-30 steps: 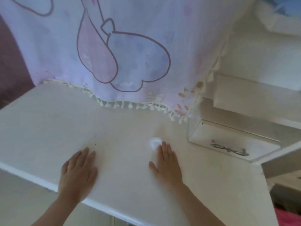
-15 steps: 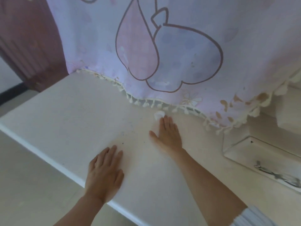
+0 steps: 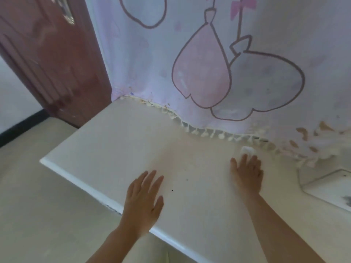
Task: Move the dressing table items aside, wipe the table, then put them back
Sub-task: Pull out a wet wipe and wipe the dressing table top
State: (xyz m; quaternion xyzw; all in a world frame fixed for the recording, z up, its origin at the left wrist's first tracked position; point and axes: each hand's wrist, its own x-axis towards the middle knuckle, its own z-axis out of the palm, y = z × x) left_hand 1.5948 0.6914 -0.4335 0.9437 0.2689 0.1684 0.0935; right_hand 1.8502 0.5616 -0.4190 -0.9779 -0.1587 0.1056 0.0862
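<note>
The white dressing table (image 3: pixel 121 149) fills the middle of the head view. My right hand (image 3: pixel 247 172) lies flat on it with straight fingers, pressing a small white wipe (image 3: pixel 247 150) that sticks out past the fingertips, close to the fringe of the hanging cloth. My left hand (image 3: pixel 144 200) rests flat, palm down, near the table's front edge, holding nothing. A few dark specks dot the surface between the hands.
A pale purple cloth (image 3: pixel 209 73) with drawn balloons and a tasselled hem hangs over the table's back. A clear box (image 3: pixel 326 186) sits at the right. A brown door (image 3: pixel 47 59) stands at the left beyond the table's corner.
My right hand has kept pushing the wipe along the back of the table near the fringe. The view has swung left, bringing the door and table corner in. My left hand stays flat.
</note>
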